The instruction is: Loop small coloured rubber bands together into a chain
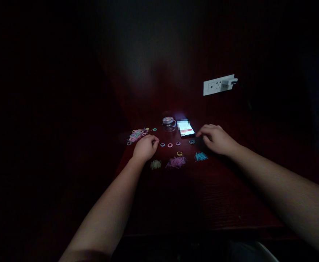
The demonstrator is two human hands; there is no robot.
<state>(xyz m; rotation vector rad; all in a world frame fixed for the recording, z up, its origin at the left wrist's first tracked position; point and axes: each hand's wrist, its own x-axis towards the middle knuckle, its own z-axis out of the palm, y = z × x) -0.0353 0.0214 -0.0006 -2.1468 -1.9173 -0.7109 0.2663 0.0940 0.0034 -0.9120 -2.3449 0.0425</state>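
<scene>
My left hand [146, 148] rests on the dark table with its fingers curled closed; whatever they may hold is hidden. Just behind it lies a heap of pastel hair ties [137, 135]. To its right, single hair ties lie in a row: a light blue one [162, 145], a pink one [170, 145] and a purple one [178, 143]. My right hand [215, 139] is by the phone, fingers bent but apart, with nothing visible in them. Near its fingertips are teal hair ties [192, 141]. A yellow hair tie [179, 154] sits nearer to me.
Small piles of thin bands, yellowish [156, 165], purple [176, 162] and blue [201, 156], lie along the near side. Behind stand a lidded clear jar [169, 124] and a lit phone [186, 128]. A wall socket [219, 85] holds a plug. Surroundings are very dark.
</scene>
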